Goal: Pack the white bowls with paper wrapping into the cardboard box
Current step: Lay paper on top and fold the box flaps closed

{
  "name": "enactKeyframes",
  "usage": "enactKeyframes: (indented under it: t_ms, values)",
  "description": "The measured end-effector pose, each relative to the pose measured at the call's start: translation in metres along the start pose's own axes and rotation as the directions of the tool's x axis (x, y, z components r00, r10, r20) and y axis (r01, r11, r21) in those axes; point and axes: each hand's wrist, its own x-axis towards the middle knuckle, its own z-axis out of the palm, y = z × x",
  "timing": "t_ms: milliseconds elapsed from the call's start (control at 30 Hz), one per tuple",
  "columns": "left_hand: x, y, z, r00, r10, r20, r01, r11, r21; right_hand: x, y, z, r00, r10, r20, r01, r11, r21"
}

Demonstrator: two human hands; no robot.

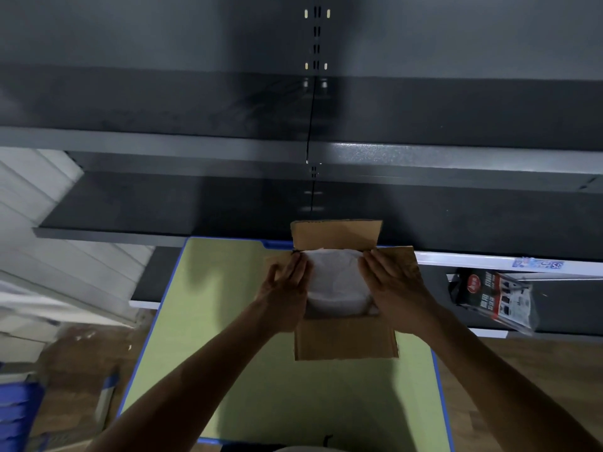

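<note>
Bench (261, 370), green with a blue rim, runs from the near edge to the shelves. On its far right part sits an open box (346, 340), its near flap folded down toward the viewer. Inside lies a bowl (336, 278) wrapped in white paper, filling most of the opening. The left hand (287, 288) lies flat on the box's left flap, fingers straight and together, tips touching the paper. The right hand (394, 288) lies likewise over the right flap, fingers straight, tips at the paper's far right edge. The far flap stands up. Beyond are dark shelves (195, 203); right of the box a printed packet (496, 298) sits on a lower shelf.
</note>
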Motion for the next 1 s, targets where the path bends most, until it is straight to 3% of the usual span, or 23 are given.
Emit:
enactKeyframes:
  t_ms: [200, 367, 600, 700, 867, 1000]
  values:
    - [-0.008, -0.013, -0.004, 0.976, 0.068, -0.207, -0.105, 0.979, -0.174, -0.003, 0.013, -0.01, 0.998, -0.014, 0.067, 0.005, 0.991, 0.137]
    - [-0.014, -0.005, -0.02, 0.973, -0.075, -0.217, 0.008, 0.956, -0.294, -0.006, 0.021, -0.016, 0.999, -0.025, -0.027, 0.03, 0.98, 0.195]
    - [-0.012, 0.0, 0.001, 0.949, -0.304, -0.088, 0.217, 0.827, -0.519, -0.007, 0.015, -0.029, 0.989, 0.065, -0.132, -0.037, 0.979, 0.201]
    - [-0.009, 0.007, 0.012, 0.941, -0.322, -0.103, 0.229, 0.832, -0.506, -0.007, -0.003, -0.03, 0.992, 0.085, -0.089, -0.063, 0.972, 0.226]
    - [-0.002, 0.012, 0.021, 0.928, -0.348, -0.13, 0.248, 0.84, -0.482, -0.007, -0.028, -0.014, 0.988, 0.086, 0.13, -0.107, 0.981, 0.161]
    - [-0.003, 0.011, 0.022, 0.924, -0.352, -0.152, 0.228, 0.824, -0.519, -0.006, -0.035, -0.008, 0.977, 0.139, 0.164, -0.16, 0.979, 0.125]
